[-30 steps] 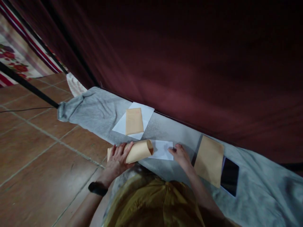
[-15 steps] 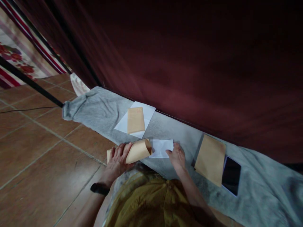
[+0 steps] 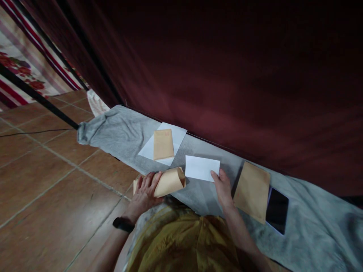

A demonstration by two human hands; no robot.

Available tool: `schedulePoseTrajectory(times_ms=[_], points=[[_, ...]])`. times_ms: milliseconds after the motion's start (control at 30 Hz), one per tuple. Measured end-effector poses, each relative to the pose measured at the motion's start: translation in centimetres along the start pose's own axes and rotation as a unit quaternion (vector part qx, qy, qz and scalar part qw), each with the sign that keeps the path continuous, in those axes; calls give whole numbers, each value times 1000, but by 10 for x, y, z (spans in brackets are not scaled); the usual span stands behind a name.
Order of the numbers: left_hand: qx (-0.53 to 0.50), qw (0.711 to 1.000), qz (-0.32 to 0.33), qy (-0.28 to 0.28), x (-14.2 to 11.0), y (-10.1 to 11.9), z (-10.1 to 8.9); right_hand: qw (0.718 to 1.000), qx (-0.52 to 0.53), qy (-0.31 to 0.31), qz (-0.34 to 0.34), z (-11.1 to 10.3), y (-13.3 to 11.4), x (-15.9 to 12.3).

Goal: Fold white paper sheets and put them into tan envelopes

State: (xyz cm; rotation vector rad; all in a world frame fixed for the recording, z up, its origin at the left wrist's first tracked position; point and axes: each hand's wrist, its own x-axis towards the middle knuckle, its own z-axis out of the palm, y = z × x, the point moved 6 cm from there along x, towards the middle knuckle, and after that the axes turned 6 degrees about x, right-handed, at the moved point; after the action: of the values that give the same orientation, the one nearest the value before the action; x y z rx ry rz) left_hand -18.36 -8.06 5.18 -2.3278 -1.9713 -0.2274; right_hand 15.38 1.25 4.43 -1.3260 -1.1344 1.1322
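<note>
My left hand is wrapped over a tan paper envelope whose right end gapes open. Between the thumb and fingers of my right hand is a folded white sheet of paper, gripped at its right edge. The sheet is just right of the envelope's mouth, apart from it. Another tan envelope lies flat on a white paper beyond my left hand. To the right of my right hand lies a larger tan envelope.
A dark-screened phone lies against the right-hand envelope. Everything rests on a long surface covered with a grey cloth. Behind it hangs a dark red curtain. A black pole and tiled floor are at left.
My right hand has moved right and slightly away from me, drawing the white sheet clear of the envelope's open end. My left hand still holds the envelope, shifted slightly right.
</note>
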Motion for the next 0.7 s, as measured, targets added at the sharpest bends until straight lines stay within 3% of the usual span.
schedulePoseTrajectory(times_ms=[133, 267, 467, 700], points=[[-1, 1000, 10, 2, 5, 4, 0, 999, -43, -22, 12, 12, 1, -10], [-4, 1000, 21, -4, 6, 5, 3, 992, -121, -46, 6, 11, 8, -10], [0, 1000, 25, -1, 8, 8, 7, 987, -86, -125, 53, 5, 16, 1], [11, 999, 52, 11, 28, 31, -12, 990, -96, -93, 42, 23, 14, 0]])
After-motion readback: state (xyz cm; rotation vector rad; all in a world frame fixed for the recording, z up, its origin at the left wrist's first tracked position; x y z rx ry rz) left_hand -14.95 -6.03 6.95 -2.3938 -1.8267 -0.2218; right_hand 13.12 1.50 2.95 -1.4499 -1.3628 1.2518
